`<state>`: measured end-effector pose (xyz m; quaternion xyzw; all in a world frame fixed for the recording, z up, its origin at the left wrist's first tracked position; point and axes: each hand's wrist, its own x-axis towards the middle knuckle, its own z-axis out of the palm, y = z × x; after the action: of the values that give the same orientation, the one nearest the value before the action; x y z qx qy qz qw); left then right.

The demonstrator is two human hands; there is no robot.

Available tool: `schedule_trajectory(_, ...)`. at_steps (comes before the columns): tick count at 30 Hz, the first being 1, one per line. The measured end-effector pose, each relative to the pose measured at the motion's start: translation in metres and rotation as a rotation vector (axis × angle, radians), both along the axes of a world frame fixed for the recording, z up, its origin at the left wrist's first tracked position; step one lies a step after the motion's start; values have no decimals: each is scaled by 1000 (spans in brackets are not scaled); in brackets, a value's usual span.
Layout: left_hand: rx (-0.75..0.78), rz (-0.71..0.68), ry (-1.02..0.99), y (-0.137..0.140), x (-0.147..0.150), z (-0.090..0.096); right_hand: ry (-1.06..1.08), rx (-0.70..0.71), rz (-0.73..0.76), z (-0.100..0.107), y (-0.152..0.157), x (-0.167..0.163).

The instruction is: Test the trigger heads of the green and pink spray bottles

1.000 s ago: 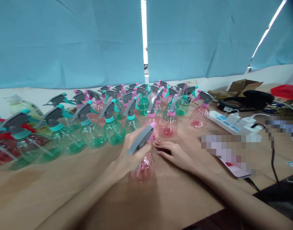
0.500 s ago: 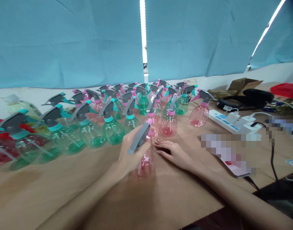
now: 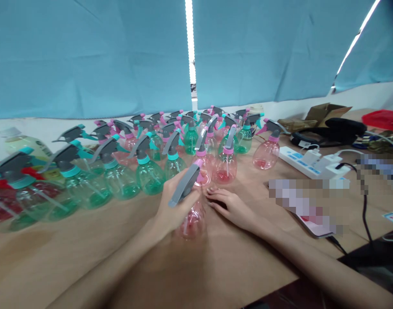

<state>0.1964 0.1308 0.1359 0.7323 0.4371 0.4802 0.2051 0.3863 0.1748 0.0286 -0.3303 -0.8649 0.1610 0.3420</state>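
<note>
A pink spray bottle (image 3: pixel 192 223) with a grey and pink trigger head stands on the table in front of me. My left hand (image 3: pixel 175 201) is wrapped round its neck, just under the head. Resting on the tabletop to the right of that bottle is my right hand (image 3: pixel 231 206), its fingers stretched out and holding nothing. Just beyond the hands are more pink spray bottles (image 3: pixel 225 169). Green spray bottles (image 3: pixel 151 176) form a row to the left. The left fingers partly hide the held bottle's collar.
Many more spray bottles crowd the back of the brown table (image 3: pixel 135 257). A lone pink bottle (image 3: pixel 266 153) stands right of them. Further right lie a white power strip (image 3: pixel 299 163), a blurred-out flat device (image 3: pixel 318 227) with a cable, black headphones (image 3: pixel 328 131) and a cardboard box (image 3: pixel 328 113).
The view has shifted very slightly. Both hands and the held pink spray bottle keep practically the same positions.
</note>
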Motion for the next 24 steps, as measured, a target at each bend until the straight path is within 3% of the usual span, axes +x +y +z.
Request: schedule_trajectory(24,-7,-101,19,-1,-4,8,-72,70,4,6,-5,-2)
